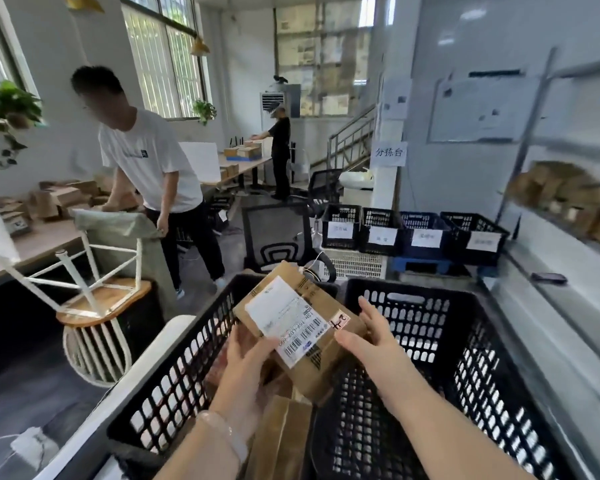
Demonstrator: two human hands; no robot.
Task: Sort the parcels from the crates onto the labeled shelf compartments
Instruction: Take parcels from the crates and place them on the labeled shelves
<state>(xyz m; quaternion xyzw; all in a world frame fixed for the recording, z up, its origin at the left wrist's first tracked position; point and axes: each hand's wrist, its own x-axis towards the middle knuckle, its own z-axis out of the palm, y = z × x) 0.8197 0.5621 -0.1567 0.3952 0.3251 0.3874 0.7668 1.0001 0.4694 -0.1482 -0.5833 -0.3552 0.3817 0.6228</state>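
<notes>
White sign on pillar reads "分拣台". Barcode label on parcel: "LSH" legible, rest unclear. Blurred crate labels unreadable.

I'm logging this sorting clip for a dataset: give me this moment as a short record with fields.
held item: cardboard parcel, white label facing up
left hand: grips the parcel's left edge
right hand: straight fingers against its right edge
position: parcel held above the left crate, beside the right crate
left crate contents: more brown parcels
shelf: to the right, boxes on it, blurred
</notes>
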